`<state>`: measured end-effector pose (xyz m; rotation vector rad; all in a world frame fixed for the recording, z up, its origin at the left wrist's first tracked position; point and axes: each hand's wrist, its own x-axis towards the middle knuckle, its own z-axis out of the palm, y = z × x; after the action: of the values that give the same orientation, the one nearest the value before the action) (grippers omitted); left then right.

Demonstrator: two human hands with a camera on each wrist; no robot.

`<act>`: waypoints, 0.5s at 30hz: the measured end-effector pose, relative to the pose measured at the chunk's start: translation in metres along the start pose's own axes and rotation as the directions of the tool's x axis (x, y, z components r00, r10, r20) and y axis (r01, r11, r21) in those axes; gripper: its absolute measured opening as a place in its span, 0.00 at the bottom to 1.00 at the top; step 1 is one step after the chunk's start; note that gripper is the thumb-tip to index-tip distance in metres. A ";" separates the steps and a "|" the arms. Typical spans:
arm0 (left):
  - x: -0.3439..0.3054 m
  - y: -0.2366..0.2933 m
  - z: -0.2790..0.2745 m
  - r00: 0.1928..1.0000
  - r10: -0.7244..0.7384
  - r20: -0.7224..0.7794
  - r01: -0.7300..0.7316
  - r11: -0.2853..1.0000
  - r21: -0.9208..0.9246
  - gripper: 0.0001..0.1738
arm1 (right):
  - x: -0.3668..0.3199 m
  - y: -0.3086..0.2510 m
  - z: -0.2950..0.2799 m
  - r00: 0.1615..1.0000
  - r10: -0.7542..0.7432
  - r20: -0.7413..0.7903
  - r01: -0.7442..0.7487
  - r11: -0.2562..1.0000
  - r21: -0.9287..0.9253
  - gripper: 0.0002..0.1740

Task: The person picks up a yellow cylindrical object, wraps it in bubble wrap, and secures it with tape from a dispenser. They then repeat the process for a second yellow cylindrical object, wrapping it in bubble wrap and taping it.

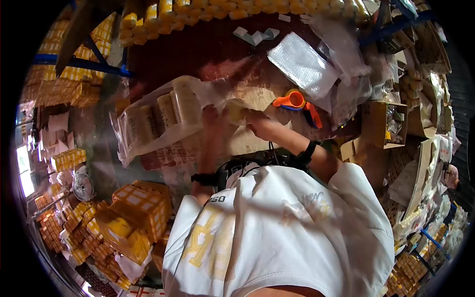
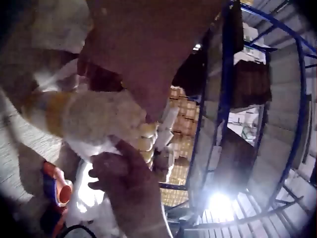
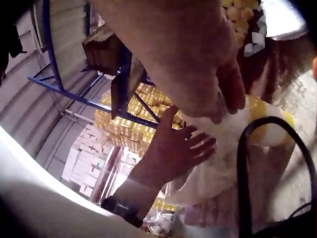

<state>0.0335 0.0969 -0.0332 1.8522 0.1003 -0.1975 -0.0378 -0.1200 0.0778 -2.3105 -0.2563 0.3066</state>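
Note:
A pale roll lies between the two hands in the head view; the left wrist view shows the roll with a yellow band. My right hand holds its side, fingers bent against it in the right wrist view, where the right hand covers part of it. My left hand is blurred beside the roll's left end; the right wrist view shows the left hand with fingers spread against clear wrapping. Left of it, a clear plastic bag holds several printed rolls.
An orange tape dispenser and a bubble-wrap sheet lie right of the hands. Stacked yellow-ended rolls line the table's far edge. An open cardboard box stands at right, taped cartons at lower left.

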 end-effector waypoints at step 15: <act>-0.040 0.116 -0.003 0.947 0.187 0.261 -0.293 0.834 0.468 0.11 | -0.013 0.023 -0.033 0.856 -0.143 -0.497 0.065 0.983 -0.172 0.10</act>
<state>0.0144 0.0680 0.0847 2.3300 -0.3650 -0.2533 -0.0384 -0.1618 0.0845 -2.4163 -0.1379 -0.3944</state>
